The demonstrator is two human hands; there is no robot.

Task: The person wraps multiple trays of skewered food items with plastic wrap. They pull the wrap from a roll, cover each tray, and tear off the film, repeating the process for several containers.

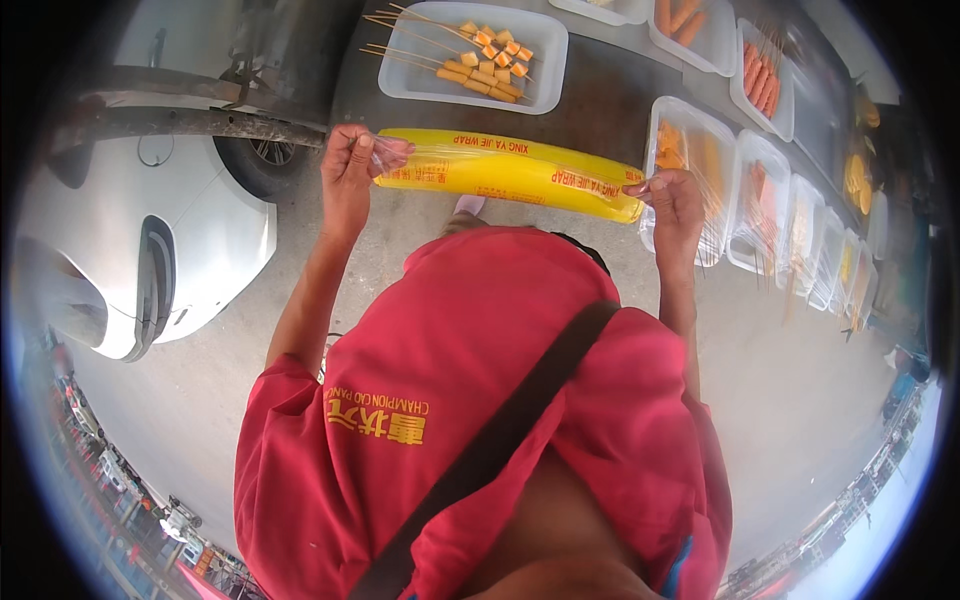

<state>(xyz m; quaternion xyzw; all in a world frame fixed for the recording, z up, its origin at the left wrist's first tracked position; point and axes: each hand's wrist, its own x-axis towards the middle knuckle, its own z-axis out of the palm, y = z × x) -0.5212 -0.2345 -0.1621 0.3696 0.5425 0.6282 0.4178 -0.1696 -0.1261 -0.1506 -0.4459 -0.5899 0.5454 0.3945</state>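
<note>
My left hand pinches one end of a sheet of clear plastic wrap between thumb and fingers. At the sheet's other end, my right hand grips the film in the same way. A long yellow cling-film box with red writing lies between both hands at the table's near edge, and the film stretches across it. Just beyond the box is a white plastic tray. Several wooden skewers of orange-and-white cubes and brown rolls rest in it, their sticks poking over the left rim.
Several film-covered trays of skewers, including one tray, line the dark table on the right. Farther back are pink sausage skewers in another tray. A white car stands at left, below a metal bar.
</note>
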